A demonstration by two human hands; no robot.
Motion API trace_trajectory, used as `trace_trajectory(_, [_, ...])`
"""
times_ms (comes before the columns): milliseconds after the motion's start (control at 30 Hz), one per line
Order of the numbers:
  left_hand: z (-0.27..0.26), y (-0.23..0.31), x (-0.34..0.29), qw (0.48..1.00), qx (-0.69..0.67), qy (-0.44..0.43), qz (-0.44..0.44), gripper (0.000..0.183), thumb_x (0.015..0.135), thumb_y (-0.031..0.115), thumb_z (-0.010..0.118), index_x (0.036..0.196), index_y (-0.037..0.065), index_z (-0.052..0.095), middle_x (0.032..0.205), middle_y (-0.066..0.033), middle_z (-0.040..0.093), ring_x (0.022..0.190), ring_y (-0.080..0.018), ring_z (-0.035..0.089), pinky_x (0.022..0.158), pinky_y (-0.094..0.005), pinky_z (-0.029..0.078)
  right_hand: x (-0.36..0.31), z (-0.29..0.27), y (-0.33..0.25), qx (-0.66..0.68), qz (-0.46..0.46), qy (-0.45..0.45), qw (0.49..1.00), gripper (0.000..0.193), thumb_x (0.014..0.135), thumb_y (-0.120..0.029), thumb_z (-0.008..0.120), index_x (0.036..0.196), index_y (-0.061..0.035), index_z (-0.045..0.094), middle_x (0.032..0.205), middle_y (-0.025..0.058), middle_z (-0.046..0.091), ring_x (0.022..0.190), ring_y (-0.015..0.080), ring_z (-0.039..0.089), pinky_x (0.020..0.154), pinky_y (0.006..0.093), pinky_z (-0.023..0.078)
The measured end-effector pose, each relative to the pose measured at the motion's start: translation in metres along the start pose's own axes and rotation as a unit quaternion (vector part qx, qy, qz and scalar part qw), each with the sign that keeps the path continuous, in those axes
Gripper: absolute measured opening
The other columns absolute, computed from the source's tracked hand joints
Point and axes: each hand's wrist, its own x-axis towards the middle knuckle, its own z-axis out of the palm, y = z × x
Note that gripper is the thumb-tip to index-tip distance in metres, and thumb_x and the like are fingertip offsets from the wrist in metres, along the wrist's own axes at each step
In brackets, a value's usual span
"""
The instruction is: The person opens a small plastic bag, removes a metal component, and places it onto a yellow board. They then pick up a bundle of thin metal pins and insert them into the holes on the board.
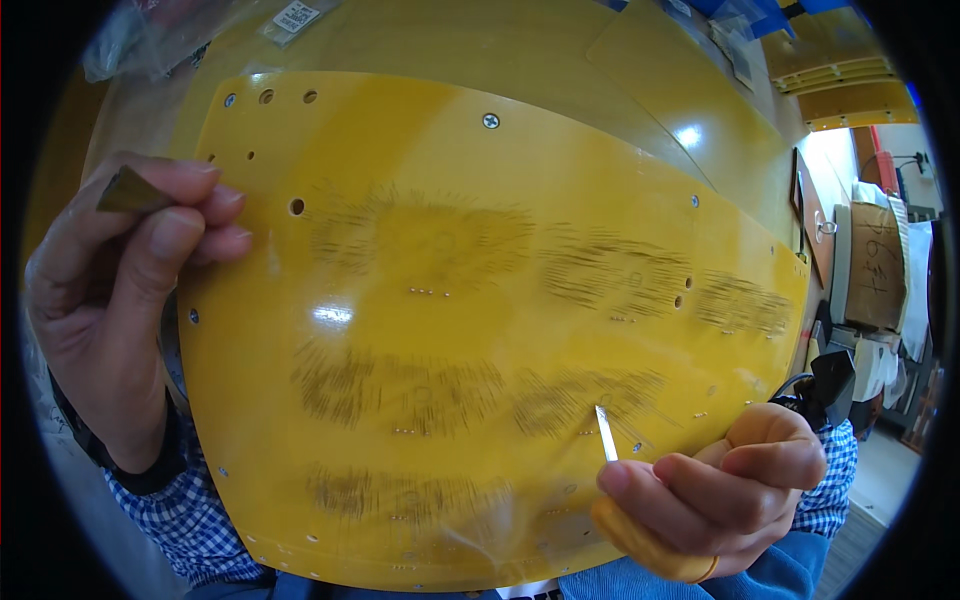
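My left hand (130,270) is raised over the upper left corner of a large yellow board (400,130). Its thumb and fingers pinch a small brownish-gold, wedge-shaped piece (130,193), whose material I cannot make out. At the lower right, my right hand (720,495) grips a narrow silver knife blade (606,435) with a slanted tip. A yellow cover, like a finger cot (650,545), wraps one finger of that hand. The blade tip points at a patch of fine dark marks (560,400) on the board; whether it touches is unclear.
More dark-streaked patches (400,390), drilled holes (297,207) and screws (491,121) dot the board. Behind it lie clear plastic bags (150,40) and a flat translucent yellow sheet (680,80). A cardboard box (875,265) stands at the far right.
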Motion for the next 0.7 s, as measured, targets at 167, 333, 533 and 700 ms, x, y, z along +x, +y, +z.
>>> trace_trajectory(167, [-0.003, -0.003, 0.000, 1.000, 0.008, 0.005, -0.003, 0.015, 0.094, 0.001, 0.051, 0.103, -0.003, 0.062, 0.098, -0.0121, 0.061, 0.080, -0.0115, 0.063, 0.078, -0.0203, 0.051, -0.002, 0.005, -0.005, -0.019, 0.019, 0.035, 0.999, 0.011, 0.077, -0.018, 0.062, 0.080, -0.0281, 0.064, 0.086, -0.0178, 0.067, 0.069, -0.0022, 0.049, 0.069, 0.0191, 0.029])
trace_trajectory(333, [-0.008, -0.007, 0.000, 1.000, 0.012, 0.008, -0.003, 0.015, 0.094, 0.001, 0.051, 0.104, -0.004, 0.062, 0.098, -0.0121, 0.061, 0.080, -0.0116, 0.063, 0.078, -0.0203, 0.051, -0.001, 0.002, -0.012, -0.090, 0.050, 0.036, 0.994, 0.008, 0.073, -0.022, 0.065, 0.076, -0.0300, 0.063, 0.085, -0.0199, 0.065, 0.070, -0.0022, 0.047, 0.068, 0.0207, 0.029])
trace_trajectory(533, [-0.015, -0.008, -0.003, 0.999, 0.026, 0.018, -0.009, 0.016, 0.094, 0.001, 0.050, 0.104, -0.004, 0.062, 0.098, -0.0122, 0.061, 0.080, -0.0117, 0.063, 0.079, -0.0204, 0.051, 0.006, -0.002, -0.010, 0.004, 0.098, -0.006, 0.995, 0.011, 0.071, -0.019, 0.064, 0.077, -0.0287, 0.065, 0.084, -0.0193, 0.065, 0.070, -0.0020, 0.047, 0.066, 0.0205, 0.029])
trace_trajectory(700, [-0.021, -0.017, -0.005, 0.999, 0.027, 0.022, -0.010, 0.016, 0.094, 0.002, 0.050, 0.104, -0.004, 0.061, 0.097, -0.0123, 0.061, 0.080, -0.0118, 0.063, 0.079, -0.0205, 0.051, -0.001, 0.002, 0.001, 0.007, -0.011, 0.013, 1.000, 0.010, 0.070, -0.020, 0.064, 0.076, -0.0284, 0.065, 0.082, -0.0185, 0.065, 0.069, -0.0020, 0.046, 0.065, 0.0199, 0.028])
